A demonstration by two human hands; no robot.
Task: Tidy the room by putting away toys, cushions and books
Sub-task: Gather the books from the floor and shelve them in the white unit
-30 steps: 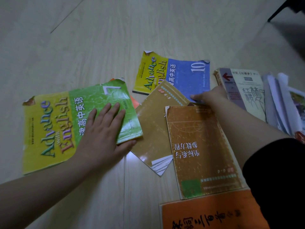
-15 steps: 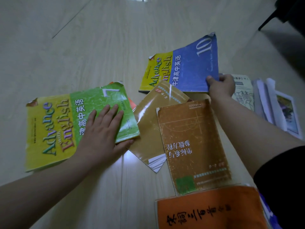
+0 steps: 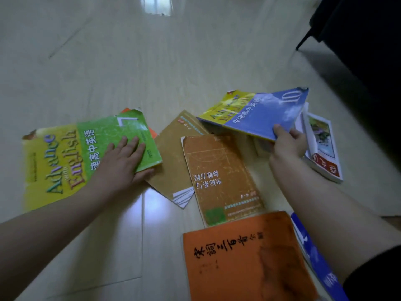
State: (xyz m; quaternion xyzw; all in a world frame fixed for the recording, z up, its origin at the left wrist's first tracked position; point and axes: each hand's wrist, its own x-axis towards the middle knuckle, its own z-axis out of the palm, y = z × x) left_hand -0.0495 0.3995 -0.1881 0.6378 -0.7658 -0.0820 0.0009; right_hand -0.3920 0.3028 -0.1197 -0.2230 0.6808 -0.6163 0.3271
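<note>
Several books lie scattered on the pale wood floor. My left hand (image 3: 121, 164) rests flat, fingers spread, on a green and yellow English book (image 3: 65, 157) marked 7. My right hand (image 3: 288, 144) grips the near edge of a blue and yellow English book (image 3: 262, 111) marked 10 and holds it tilted above the floor. Two brown books lie between my hands: one (image 3: 219, 177) on top, the other (image 3: 173, 153) partly under it. An orange book (image 3: 245, 257) lies nearest me.
A white book with a picture cover (image 3: 321, 148) lies to the right, under my right hand's book. A blue book (image 3: 314, 253) peeks out beside my right forearm. Dark furniture (image 3: 358, 40) stands at the far right. An orange corner (image 3: 128, 111) shows under the green book.
My right hand has lifted the blue and yellow book off the floor and carried it to the right, over the white books. My left hand has stayed on the green book.
</note>
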